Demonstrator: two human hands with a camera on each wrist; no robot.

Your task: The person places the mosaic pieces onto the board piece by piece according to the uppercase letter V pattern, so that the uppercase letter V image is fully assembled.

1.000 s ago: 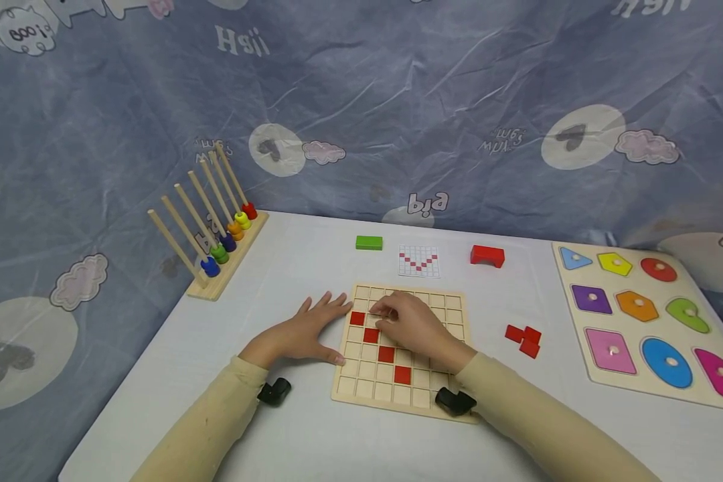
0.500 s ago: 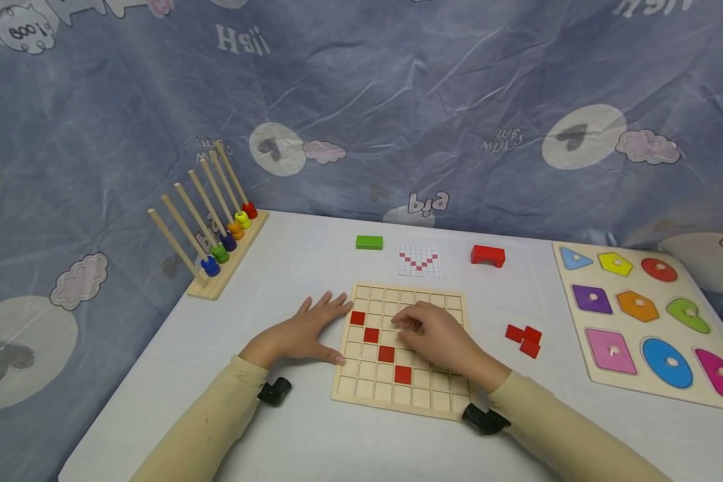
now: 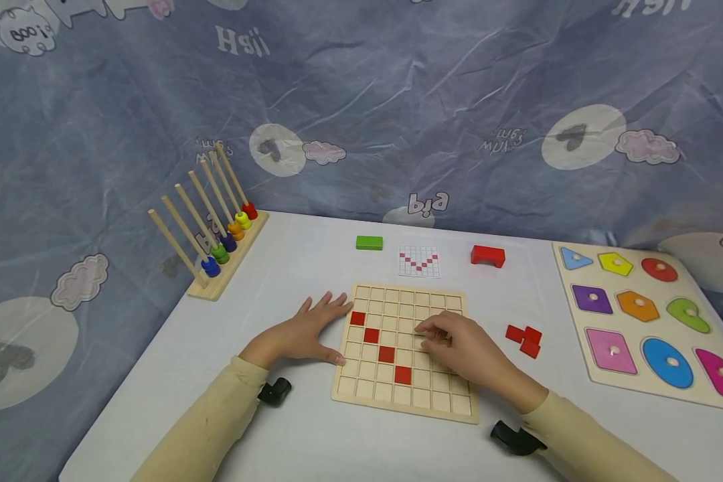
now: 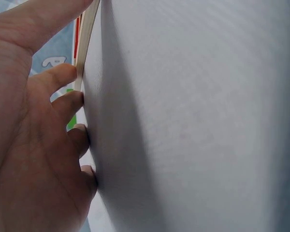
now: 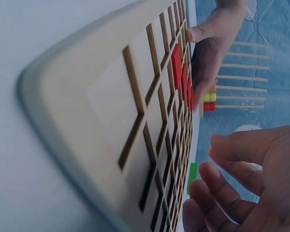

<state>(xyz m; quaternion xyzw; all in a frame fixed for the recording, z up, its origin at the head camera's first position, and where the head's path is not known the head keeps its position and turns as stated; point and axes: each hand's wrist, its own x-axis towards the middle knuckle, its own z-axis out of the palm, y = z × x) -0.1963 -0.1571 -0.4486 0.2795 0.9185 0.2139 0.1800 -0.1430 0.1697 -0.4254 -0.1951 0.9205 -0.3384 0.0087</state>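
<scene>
A wooden grid board (image 3: 364, 389) lies on the white table, with several red square tiles (image 3: 386, 354) set in its cells in a diagonal line. My left hand (image 3: 307, 331) rests spread out at the board's left edge, thumb and fingertips touching its side. Over the right half of the board hovers my right hand (image 3: 466, 348), fingers loosely curled. In the right wrist view, nothing shows between its thumb and fingers (image 5: 213, 176). Three loose red tiles (image 3: 529, 349) lie to the right of the board. Behind it is a pattern card (image 3: 410, 270) printed with a red V of squares.
A green block (image 3: 369, 243) and a red bridge-shaped block (image 3: 488, 256) flank the card. A bead peg stand (image 3: 217, 288) is at the back left. A shape puzzle board (image 3: 587, 314) with knobbed pieces occupies the right side. A patterned cloth hangs behind.
My right hand has moved right and slightly toward me across the board, away from the red tiles in the grid. My left hand and the tiles have stayed put.
</scene>
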